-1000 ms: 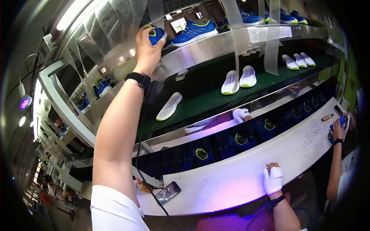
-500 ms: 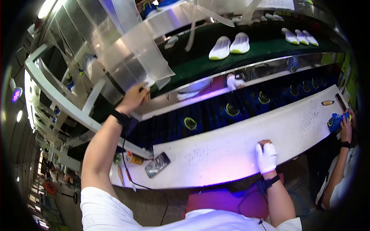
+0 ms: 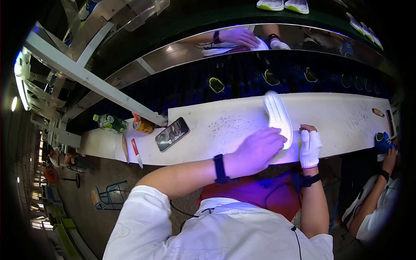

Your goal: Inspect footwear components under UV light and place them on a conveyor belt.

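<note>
Seemingly gripping 1 sole (image 3: 278, 115) by its near end in left hand (image 3: 255, 150), probably leaving its length uncovered; balled right hand (image 3: 310, 148) alongside, with nothing visible inside.

shoe sole (image 3: 278, 115) over the worktable (image 3: 199, 143) before the worker (image 3: 234, 229), left hand (image 3: 255, 151) at its near end, right hand (image 3: 310, 149) just right of it, phone (image 3: 172, 134) to the left, can (image 3: 143, 125) and bottle (image 3: 110, 123) farther left, knife (image 3: 135, 149) by the near edge, shoes (image 3: 271, 78) in a row behind

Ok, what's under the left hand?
The near end of a white shoe sole, with some yellow-green edge visible. The left hand covers the rest; its palm side is hidden.
</note>
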{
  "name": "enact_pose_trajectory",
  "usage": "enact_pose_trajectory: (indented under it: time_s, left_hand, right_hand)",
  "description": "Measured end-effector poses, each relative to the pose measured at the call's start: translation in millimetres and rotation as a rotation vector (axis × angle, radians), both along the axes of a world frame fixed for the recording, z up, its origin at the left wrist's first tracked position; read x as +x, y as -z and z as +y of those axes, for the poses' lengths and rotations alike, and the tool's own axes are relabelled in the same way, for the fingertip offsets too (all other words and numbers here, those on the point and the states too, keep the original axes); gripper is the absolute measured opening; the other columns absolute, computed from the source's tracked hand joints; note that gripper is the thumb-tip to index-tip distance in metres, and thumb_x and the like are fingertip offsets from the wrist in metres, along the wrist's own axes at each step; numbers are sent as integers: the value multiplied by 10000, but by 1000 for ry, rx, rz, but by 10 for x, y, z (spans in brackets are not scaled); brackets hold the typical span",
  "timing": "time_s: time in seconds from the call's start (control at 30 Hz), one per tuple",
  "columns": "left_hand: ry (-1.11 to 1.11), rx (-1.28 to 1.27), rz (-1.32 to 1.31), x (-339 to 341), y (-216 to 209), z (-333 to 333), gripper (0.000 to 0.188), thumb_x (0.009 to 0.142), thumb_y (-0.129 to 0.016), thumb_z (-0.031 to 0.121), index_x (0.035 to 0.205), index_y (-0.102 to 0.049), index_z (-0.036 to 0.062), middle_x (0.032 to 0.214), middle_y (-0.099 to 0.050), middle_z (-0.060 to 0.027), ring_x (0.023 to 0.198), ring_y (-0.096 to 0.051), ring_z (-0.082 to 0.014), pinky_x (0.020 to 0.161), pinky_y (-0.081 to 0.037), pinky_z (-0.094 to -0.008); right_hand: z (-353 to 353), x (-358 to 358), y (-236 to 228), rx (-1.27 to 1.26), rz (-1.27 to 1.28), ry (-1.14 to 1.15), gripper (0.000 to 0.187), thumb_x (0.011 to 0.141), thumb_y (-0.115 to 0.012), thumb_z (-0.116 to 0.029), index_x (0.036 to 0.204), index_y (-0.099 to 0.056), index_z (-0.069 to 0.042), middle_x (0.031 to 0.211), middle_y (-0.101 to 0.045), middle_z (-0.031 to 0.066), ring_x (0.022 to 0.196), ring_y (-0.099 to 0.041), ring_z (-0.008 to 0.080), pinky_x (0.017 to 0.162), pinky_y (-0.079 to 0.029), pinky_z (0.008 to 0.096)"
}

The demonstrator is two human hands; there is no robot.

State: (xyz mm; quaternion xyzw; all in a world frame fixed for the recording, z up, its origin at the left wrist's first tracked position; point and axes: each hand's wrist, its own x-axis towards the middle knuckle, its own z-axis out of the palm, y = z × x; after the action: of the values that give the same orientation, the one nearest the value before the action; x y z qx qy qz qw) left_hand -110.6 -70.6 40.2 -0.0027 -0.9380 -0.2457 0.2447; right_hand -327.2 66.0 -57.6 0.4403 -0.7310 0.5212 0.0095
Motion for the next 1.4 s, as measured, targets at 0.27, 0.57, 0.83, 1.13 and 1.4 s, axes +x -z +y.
enact_pose_trajectory:
  time_s: [0.27,0.57,0.83,1.13,1.4]
  left_hand:
    - [-1521,502,7,-605,715,-2081,703,758,-965,320,1317,-700,-13,1328,-726,-242,1230,-714,-405,1041,-594,-456]
    - [-1461,860,-135,-76,1386,-3424,828,754,-973,293,1377,-582,-88,1228,-740,-237,1148,-727,-357,944,-595,-547]
    - [-504,1869,43,237,310,-1197,405,1004,-691,223,1301,-612,-41,1156,-739,-145,958,-773,-258,875,-656,-403]
    - [-467,77,-168,436,347,-673,446,1007,-672,279,1367,-677,15,1207,-747,-221,1093,-724,-374,925,-582,-462]
    - [-411,112,-483,-150,286,-489,484,1053,-633,454,1131,-628,-23,946,-771,-229,896,-752,-438,911,-564,-525]
  right_hand:
    - [28,17,-166,304,392,-95,373,850,-807,-190,1198,-730,-79,1139,-737,129,1094,-665,358,963,-520,488]
    - [-95,70,-186,189,330,-44,162,853,-815,-85,1012,-786,-76,936,-772,121,931,-725,355,821,-574,461]
    - [-73,44,-98,153,276,-9,82,886,-791,-109,950,-804,-59,915,-775,137,906,-721,360,796,-563,489]
    - [578,899,-231,482,350,-124,452,797,-885,-151,1219,-752,-55,1497,-651,190,1455,-539,472,1193,-466,526]
    - [677,598,-885,-191,-438,-159,155,1022,-688,-41,1126,-582,3,1330,-716,231,1271,-683,298,1081,-527,414]
